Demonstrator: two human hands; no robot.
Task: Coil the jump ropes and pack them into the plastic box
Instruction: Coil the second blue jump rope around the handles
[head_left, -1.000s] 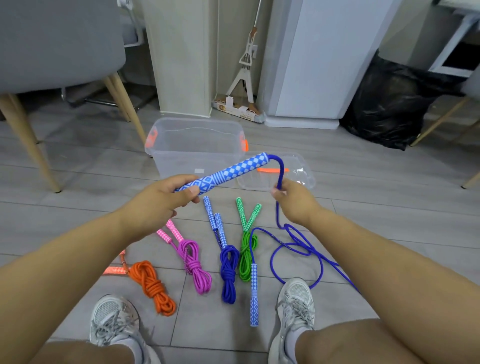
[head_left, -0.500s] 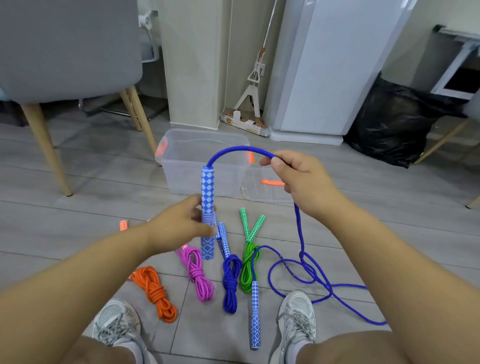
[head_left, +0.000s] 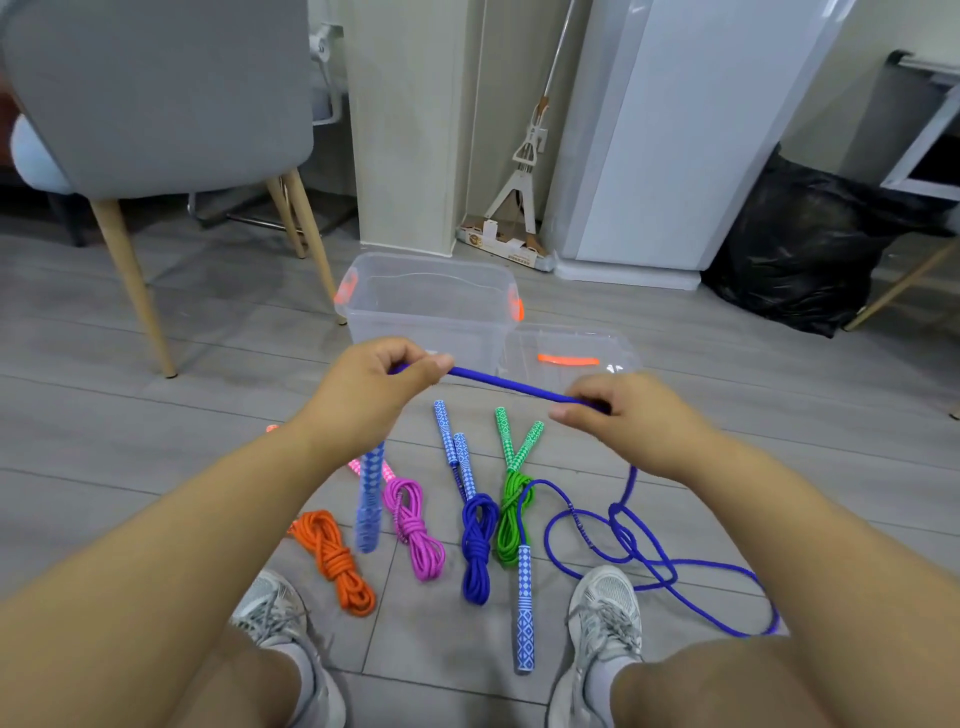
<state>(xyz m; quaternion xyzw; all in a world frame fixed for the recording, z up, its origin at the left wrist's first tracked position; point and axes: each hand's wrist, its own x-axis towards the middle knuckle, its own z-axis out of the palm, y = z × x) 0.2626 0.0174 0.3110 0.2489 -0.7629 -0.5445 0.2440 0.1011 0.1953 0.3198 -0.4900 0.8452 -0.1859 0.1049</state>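
A loose blue jump rope (head_left: 631, 540) sprawls on the floor at the right. A straight stretch of it runs between my left hand (head_left: 371, 387) and my right hand (head_left: 621, 413), both closed on the cord. One blue-and-white handle (head_left: 370, 501) dangles, blurred, below my left hand. The other handle (head_left: 524, 608) lies on the floor by my right shoe. Coiled ropes lie in a row: orange (head_left: 332, 558), pink (head_left: 413, 527), blue (head_left: 478, 545), green (head_left: 511, 514). The clear plastic box (head_left: 431, 306) stands open beyond my hands.
The box's clear lid (head_left: 569, 353) with an orange handle lies on the floor right of the box. A grey chair (head_left: 156, 104) stands at the left, a black bag (head_left: 810, 249) at the right, a mop (head_left: 524, 171) and white cabinet behind. My shoes (head_left: 605, 613) flank the ropes.
My left hand has slid from the handle up onto the cord, and the handle now hangs loose below it. My right hand came down, and the arched cord is pulled straight between both hands.
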